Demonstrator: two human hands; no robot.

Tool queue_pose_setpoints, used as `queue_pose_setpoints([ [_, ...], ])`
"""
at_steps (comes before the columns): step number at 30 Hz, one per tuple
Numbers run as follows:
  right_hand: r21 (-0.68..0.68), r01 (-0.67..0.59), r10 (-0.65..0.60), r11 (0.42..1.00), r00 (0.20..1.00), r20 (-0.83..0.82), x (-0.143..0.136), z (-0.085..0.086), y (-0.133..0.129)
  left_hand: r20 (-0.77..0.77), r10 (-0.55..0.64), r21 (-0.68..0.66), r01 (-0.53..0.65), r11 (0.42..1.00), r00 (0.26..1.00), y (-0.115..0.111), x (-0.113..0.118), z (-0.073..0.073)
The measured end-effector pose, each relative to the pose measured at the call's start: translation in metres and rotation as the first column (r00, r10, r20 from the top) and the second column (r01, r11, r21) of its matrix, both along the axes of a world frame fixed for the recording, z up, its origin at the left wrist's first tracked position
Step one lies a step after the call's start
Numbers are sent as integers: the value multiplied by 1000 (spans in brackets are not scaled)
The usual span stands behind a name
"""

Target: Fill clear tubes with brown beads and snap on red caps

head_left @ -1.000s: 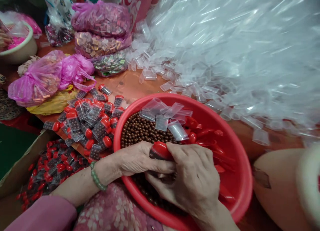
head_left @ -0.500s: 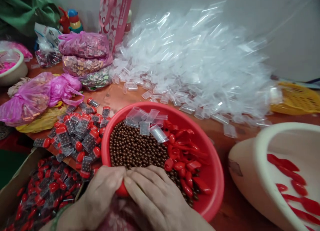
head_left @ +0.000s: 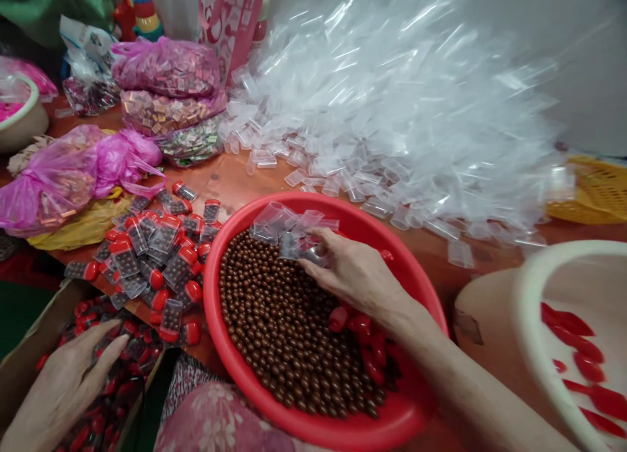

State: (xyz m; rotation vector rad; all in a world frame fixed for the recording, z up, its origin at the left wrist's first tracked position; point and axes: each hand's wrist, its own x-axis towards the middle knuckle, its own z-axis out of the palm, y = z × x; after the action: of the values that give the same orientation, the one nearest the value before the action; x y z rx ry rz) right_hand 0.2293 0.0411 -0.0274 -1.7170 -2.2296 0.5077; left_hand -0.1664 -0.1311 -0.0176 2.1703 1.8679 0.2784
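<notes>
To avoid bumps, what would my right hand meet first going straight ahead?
Your right hand would likely meet the clear plastic tubes in the red basin first; depth is unclear, and it may already touch one.

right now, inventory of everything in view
basin: one, red, centre
balls: many, brown, in basin
caps: several, red, in basin
tubes: many, clear, behind and in basin
capped containers: many, clear and red, by basin, in box
box: one, brown, lower left
filled bags: several, mostly pink, upper left
yellow bag: one, yellow, left
patterned bag: one, pink, back
tub: one, cream, right
red pieces: several, red, in tub
basket: one, yellow, far right
bowl: one, cream, far left
cloth: one, green, upper left
table: one, orange, underneath
right hand: one, bare, at tubes in basin
left hand: one, bare, over box
</notes>
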Motion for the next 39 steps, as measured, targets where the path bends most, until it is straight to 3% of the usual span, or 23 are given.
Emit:
queue_pose_setpoints([
  [2,-109,24,-44,994,981,-191,-1,6,-2,93,10,-13,-9,1000,996,23,42,13],
  [3,-196,38,-102,980,940,-325,-2,9,-4,233,-2,-5,3,1000,972,35,67,18],
  [5,-368,35,-239,929,815,-528,-3,11,-7,473,-158,94,129,987,867,56,114,22],
  [7,-444,24,-301,896,767,-566,-5,9,-11,556,-278,217,186,958,783,72,152,19],
  [10,-417,41,-269,908,820,-504,-5,0,-16,517,-369,269,263,927,773,89,183,7],
  [13,-372,67,-241,926,863,-444,-5,-13,-20,452,-322,209,253,945,832,97,189,-2],
  [17,-347,20,-175,938,889,-422,-9,-23,-21,324,-235,29,239,971,916,101,188,-2],
  [20,-303,-71,-68,950,902,-427,-14,-16,-24,265,-217,-28,232,972,940,102,190,1],
  [22,-188,-123,41,974,920,-389,-15,-8,-28,260,-214,-29,229,973,942,102,192,1],
  [26,111,-211,211,971,977,13,-18,-2,-38,266,-223,1,231,973,938,102,192,-2],
  [29,10,-379,371,925,910,184,-21,-9,-40,286,-211,45,207,977,935,102,190,-3],
  [33,-132,-509,525,851,838,152,-16,-11,-31,289,-203,78,188,979,936,100,190,-6],
  [36,-150,-529,550,835,807,214,-11,-5,-25,100,-238,112,227,968,966,97,191,-14],
  [39,-158,-521,544,839,792,277,-12,-5,-26,-133,-293,161,312,936,947,91,190,-23],
])
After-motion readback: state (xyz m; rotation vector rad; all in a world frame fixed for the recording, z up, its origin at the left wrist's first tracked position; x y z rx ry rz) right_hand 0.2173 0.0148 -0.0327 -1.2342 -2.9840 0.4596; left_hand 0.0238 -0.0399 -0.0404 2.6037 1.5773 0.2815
